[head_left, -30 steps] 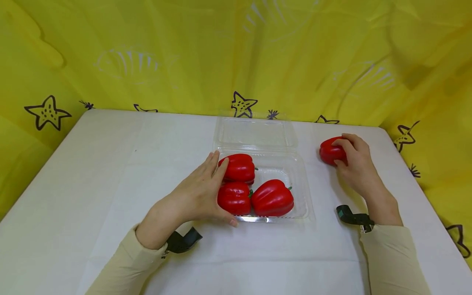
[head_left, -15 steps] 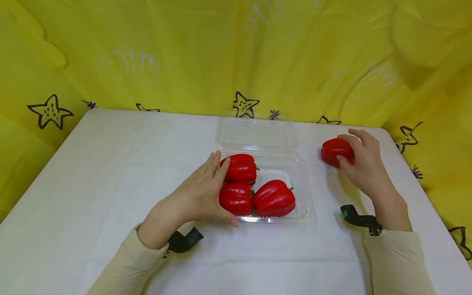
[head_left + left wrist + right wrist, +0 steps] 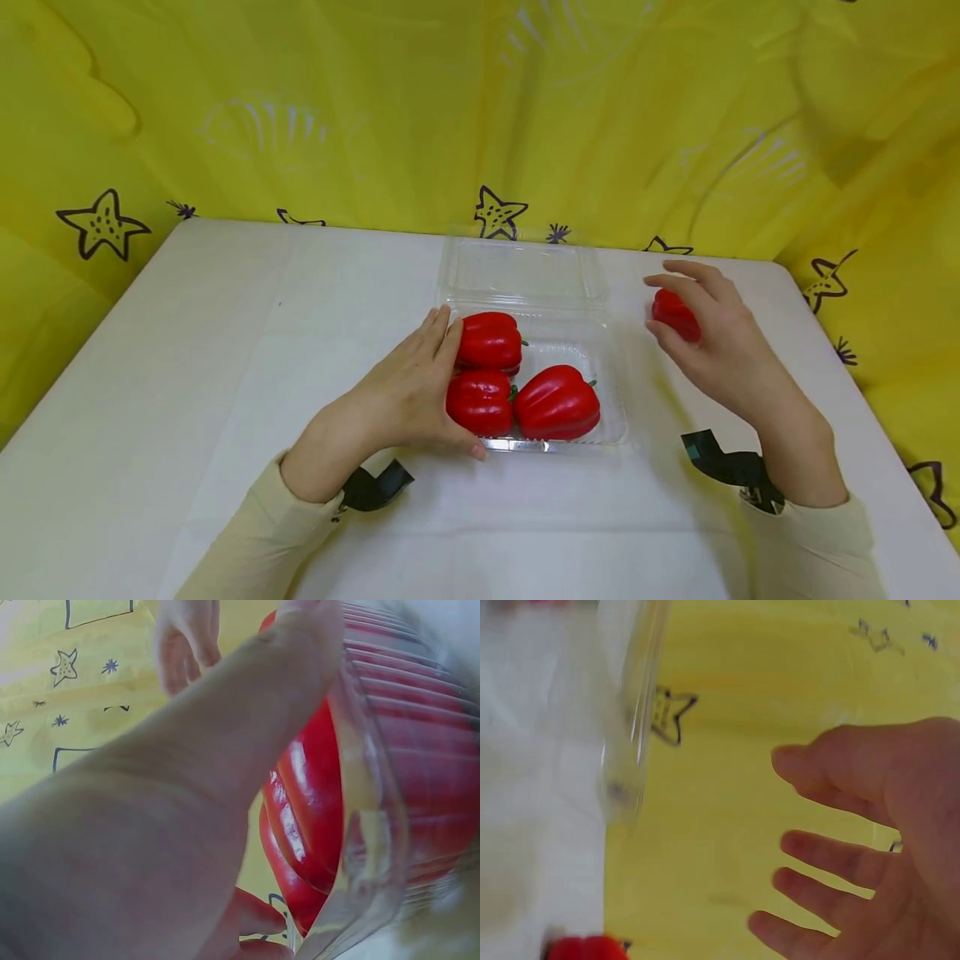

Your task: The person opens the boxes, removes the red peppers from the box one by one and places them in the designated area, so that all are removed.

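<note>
Nearest me, beige sleeves (image 3: 255,529) reach in over the white tabletop (image 3: 525,554), a dark bracket (image 3: 377,487) at each wrist. The left hand (image 3: 397,392) lies with fingers extended and thumb spread away, against the left side of a clear plastic container (image 3: 612,400). Inside sit three red peppers (image 3: 558,403): two along the left, one front right. Farther off, the right hand (image 3: 712,333) is spread, gripping nothing, near a fourth pepper (image 3: 672,314) right of the container. Behind, the lid (image 3: 521,271) lies folded back before a yellow cloth (image 3: 390,125).
</note>
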Motion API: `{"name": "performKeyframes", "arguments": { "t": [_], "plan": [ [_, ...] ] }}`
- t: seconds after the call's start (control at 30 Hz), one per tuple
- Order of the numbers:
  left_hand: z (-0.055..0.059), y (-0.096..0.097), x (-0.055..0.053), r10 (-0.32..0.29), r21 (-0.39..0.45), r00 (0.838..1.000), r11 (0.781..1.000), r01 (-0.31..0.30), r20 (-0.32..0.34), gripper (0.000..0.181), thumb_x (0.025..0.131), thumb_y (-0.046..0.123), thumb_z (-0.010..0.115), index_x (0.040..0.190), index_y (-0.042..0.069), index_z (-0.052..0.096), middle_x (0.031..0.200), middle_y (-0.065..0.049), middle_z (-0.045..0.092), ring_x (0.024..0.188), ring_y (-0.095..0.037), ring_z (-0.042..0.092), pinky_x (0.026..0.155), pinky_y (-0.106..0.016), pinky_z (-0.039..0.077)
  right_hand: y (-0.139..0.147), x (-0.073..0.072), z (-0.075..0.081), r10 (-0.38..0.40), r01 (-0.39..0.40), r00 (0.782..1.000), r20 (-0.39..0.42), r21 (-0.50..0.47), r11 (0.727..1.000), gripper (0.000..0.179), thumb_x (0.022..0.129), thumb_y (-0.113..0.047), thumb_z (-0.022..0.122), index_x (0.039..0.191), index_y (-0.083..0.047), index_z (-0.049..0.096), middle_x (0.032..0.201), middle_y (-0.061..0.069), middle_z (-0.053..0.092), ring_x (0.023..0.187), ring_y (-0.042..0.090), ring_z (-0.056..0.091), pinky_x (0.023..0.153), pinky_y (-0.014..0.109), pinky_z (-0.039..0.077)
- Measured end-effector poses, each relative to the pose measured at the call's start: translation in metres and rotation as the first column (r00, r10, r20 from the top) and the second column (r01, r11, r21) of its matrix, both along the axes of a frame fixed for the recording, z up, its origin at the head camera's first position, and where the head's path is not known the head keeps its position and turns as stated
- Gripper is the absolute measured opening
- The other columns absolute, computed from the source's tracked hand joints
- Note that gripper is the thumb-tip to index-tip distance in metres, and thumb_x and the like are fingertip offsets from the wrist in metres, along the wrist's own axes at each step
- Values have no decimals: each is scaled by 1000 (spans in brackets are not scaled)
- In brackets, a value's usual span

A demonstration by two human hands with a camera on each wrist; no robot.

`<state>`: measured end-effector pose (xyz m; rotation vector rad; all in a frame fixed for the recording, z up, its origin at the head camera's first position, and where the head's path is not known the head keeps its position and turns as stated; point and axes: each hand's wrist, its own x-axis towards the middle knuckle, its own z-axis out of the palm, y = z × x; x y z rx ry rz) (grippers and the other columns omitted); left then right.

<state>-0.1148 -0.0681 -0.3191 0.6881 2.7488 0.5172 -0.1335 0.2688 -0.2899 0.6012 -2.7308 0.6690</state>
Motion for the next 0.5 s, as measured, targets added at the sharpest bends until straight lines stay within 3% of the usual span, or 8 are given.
{"name": "performKeyframes", "arguments": {
  "t": [0.2, 0.5],
  "plan": [
    [2, -1, 1, 1, -6, 1000, 1000, -1, 25, 139, 60, 65, 84, 158, 0, 11, 167, -19, 6, 155, -37, 5, 122, -54, 23, -25, 14, 3, 183, -186, 980, 74, 37, 982, 51, 84, -6, 76, 132, -12, 59, 144, 13, 48, 130, 35, 45, 95, 59, 51],
    [6, -4, 3, 51, -52, 998, 997, -50, 29, 139, 60, 71, 80, 158, 2, 10, 167, -18, 5, 155, -37, 2, 122, -59, 19, -32, 20, 4, 192, -200, 976, 102, 66, 978, 52, 85, -8, 76, 133, -13, 58, 143, 12, 48, 130, 33, 47, 94, 56, 53]
  ]
}}
